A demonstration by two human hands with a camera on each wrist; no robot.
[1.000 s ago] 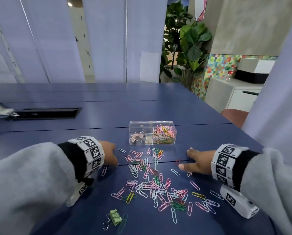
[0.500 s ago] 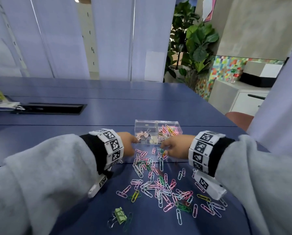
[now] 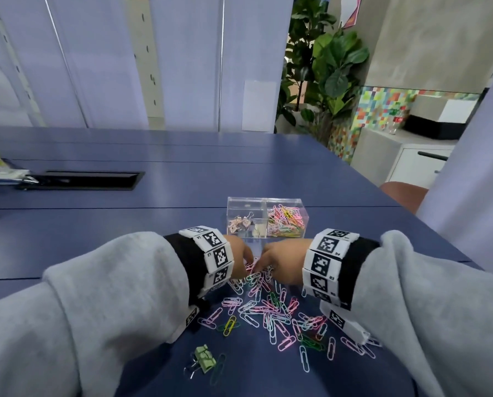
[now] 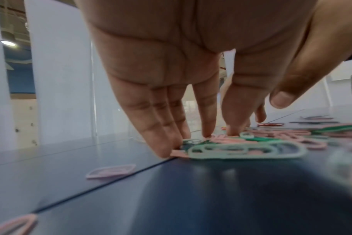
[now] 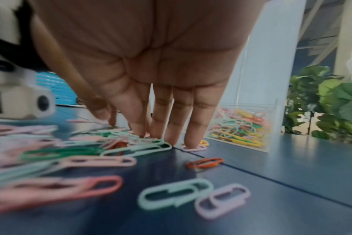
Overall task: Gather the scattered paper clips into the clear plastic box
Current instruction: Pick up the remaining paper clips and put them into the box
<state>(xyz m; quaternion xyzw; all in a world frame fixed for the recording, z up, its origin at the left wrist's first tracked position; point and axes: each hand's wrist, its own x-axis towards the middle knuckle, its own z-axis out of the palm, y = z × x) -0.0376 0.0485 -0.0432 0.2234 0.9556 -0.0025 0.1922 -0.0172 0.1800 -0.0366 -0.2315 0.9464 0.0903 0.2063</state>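
The paper clips (image 3: pixel 271 308) lie on the blue table (image 3: pixel 153 224), right under both hands. The left hand (image 3: pixel 241 257) and right hand (image 3: pixel 282 265) press straight fingers down on the clips, just before the clear plastic box (image 3: pixel 265 216). A moment ago the hands were farther apart. The wrist views show fingertips (image 4: pixel 163 151) touching clips; the head view hides that.
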